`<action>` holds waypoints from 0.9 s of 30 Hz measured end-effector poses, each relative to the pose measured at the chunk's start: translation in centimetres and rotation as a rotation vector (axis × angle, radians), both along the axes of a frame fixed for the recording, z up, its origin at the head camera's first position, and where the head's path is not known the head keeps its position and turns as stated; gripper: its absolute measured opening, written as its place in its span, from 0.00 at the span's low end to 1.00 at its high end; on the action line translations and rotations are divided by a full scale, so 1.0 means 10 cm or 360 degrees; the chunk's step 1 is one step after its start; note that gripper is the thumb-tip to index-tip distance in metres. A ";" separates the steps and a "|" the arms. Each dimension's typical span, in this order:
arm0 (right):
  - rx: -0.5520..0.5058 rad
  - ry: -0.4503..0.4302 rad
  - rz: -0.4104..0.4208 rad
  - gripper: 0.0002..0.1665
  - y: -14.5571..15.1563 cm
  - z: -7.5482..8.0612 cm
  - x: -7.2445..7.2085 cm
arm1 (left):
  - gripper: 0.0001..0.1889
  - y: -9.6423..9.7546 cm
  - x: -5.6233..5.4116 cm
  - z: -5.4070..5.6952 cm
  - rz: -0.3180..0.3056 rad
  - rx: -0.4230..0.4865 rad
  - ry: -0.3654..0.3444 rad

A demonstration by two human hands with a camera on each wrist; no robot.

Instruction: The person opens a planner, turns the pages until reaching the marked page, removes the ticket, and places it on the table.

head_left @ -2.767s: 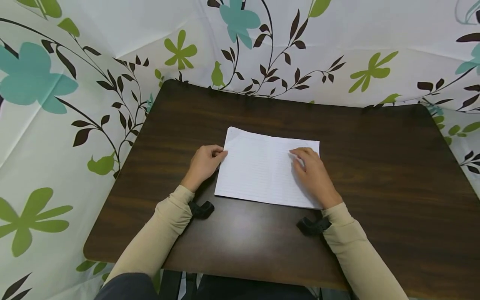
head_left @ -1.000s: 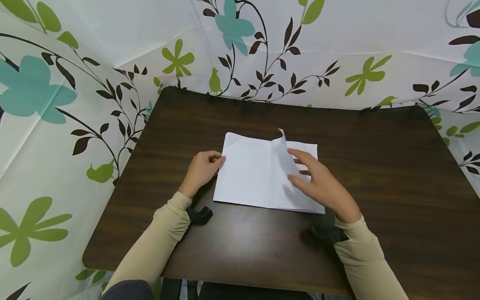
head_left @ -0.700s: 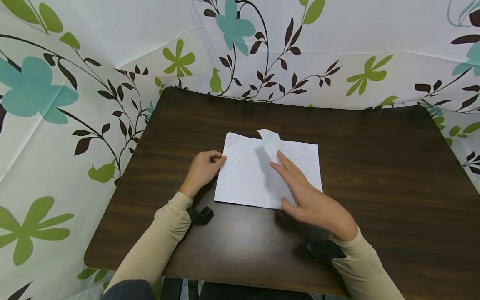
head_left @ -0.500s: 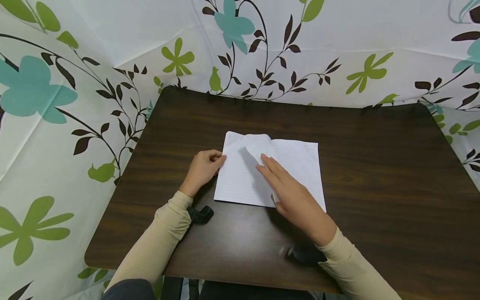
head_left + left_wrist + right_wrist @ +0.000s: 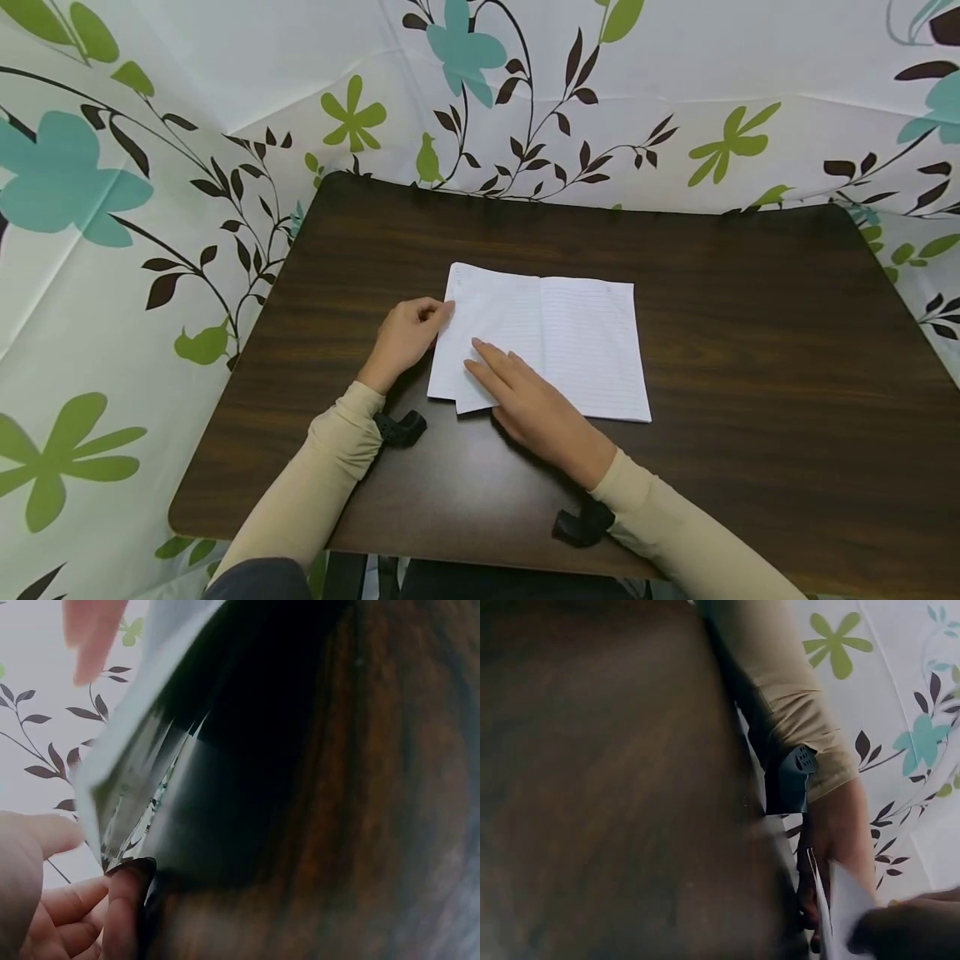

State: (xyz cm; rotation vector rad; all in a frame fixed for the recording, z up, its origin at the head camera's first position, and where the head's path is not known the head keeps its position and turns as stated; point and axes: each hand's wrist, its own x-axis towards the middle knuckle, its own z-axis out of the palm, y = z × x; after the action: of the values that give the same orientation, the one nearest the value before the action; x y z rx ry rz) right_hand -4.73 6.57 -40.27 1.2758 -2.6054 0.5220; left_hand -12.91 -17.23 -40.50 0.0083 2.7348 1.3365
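Observation:
An open notebook with lined white pages [image 5: 588,350] lies on the dark wooden table [image 5: 750,350]. At its left edge my left hand [image 5: 405,340] pinches the cover and pages; in the left wrist view the thumb is above the notebook's edge [image 5: 88,799] and the fingers [image 5: 124,907] are under it. My right hand [image 5: 536,408] lies across the lower left page with its fingers straight and close together. Beneath it, a turned leaf [image 5: 476,396] sticks out slightly past the notebook's lower edge. The right wrist view shows the left hand [image 5: 844,836] beyond the paper.
A black wrist camera [image 5: 401,429] sits at the left wrist and another [image 5: 583,525] at the right, over the table's front. Behind the table hangs a white curtain [image 5: 660,75] printed with leaves and flowers.
My right hand has swept from the right page to the left, turning a leaf over the middle fold and laying it down on the left side. The left hand has stayed at the left edge.

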 end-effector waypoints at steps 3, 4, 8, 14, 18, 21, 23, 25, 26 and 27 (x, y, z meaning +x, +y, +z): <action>0.0088 -0.0052 0.0054 0.37 -0.04 -0.08 -0.02 | 0.21 0.01 0.00 0.00 -0.0011 -0.0024 0.0004; 0.0108 -0.0073 0.0078 0.35 -0.06 -0.09 -0.02 | 0.20 0.01 0.00 0.00 -0.0011 -0.0028 0.0005; 0.0040 -0.0223 0.0155 0.33 -0.06 -0.11 -0.05 | 0.17 0.02 0.01 0.00 -0.0012 -0.0058 0.0031; -0.0403 -0.0358 -0.0014 0.26 0.15 -0.03 -0.23 | 0.15 0.01 0.01 0.00 -0.0004 -0.0061 0.0066; -0.0460 -0.0281 -0.0335 0.19 0.39 -0.01 -0.42 | 0.14 0.01 0.01 0.01 0.0009 -0.0040 0.0078; -0.0384 -0.0276 -0.0597 0.17 0.60 -0.01 -0.53 | 0.14 0.01 0.01 0.00 0.0005 -0.0030 0.0078; -0.0331 -0.0313 -0.0760 0.17 0.74 0.00 -0.59 | 0.14 0.01 0.02 -0.01 -0.0006 -0.0023 0.0080; -0.0261 -0.0370 -0.0889 0.20 0.87 0.01 -0.64 | 0.14 0.01 0.02 -0.02 -0.0013 -0.0016 0.0085; -0.0223 -0.0402 -0.0951 0.21 0.93 0.02 -0.66 | 0.14 0.01 0.02 -0.02 -0.0013 -0.0014 0.0093; -0.0184 -0.0435 -0.1008 0.23 0.98 0.02 -0.67 | 0.14 0.02 0.03 -0.02 -0.0010 -0.0011 0.0095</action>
State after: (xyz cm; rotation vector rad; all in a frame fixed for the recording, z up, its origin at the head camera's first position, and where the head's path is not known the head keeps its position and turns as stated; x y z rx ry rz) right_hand -11.47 16.40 -40.07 0.3119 -2.9292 0.7386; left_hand -12.64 -17.08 -40.75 0.0573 2.7858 1.3471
